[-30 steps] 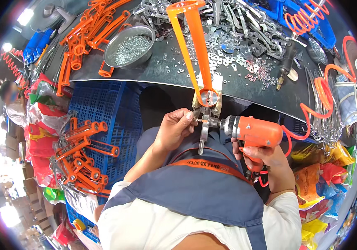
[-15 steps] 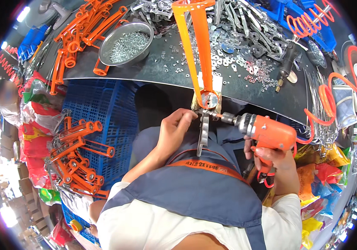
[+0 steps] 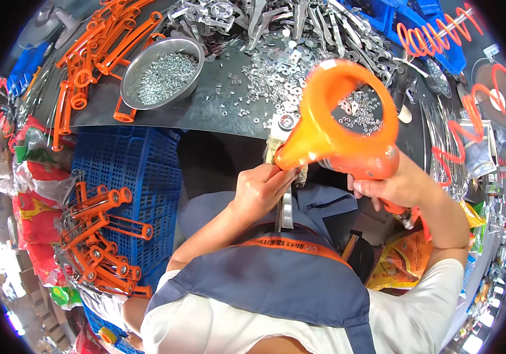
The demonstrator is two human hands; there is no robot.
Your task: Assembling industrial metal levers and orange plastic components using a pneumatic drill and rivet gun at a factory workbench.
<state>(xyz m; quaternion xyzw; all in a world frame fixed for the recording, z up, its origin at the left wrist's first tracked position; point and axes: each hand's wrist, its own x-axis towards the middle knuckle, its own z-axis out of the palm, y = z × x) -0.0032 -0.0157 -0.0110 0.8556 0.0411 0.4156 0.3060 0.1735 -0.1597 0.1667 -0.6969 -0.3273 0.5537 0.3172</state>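
Note:
An orange caulking-gun frame (image 3: pixel 312 121) is tilted up toward me, its open ring end large over the front edge of the bench. My left hand (image 3: pixel 265 192) is closed around its lower end, and a silver metal handle (image 3: pixel 286 215) hangs below the fingers. My right hand (image 3: pixel 389 186) grips an orange power screwdriver (image 3: pixel 371 163) behind the ring. The frame hides the screwdriver's front and bit, so contact with the work cannot be seen. A small block with a round metal piece (image 3: pixel 286 122) sits at the bench edge beside the frame.
A metal bowl (image 3: pixel 167 74) of small screws stands on the dark bench (image 3: pixel 217 112). Loose nuts, washers and silver levers lie beyond. More orange frames (image 3: pixel 111 44) are piled left, others (image 3: pixel 102 242) by a blue crate (image 3: pixel 152 177). Red coiled hoses (image 3: pixel 462 141) hang at right.
The orange frame has swung from upright to the right and toward me. My left hand has moved onto its lower end. The screwdriver has drawn back from the joint and now sits behind the ring.

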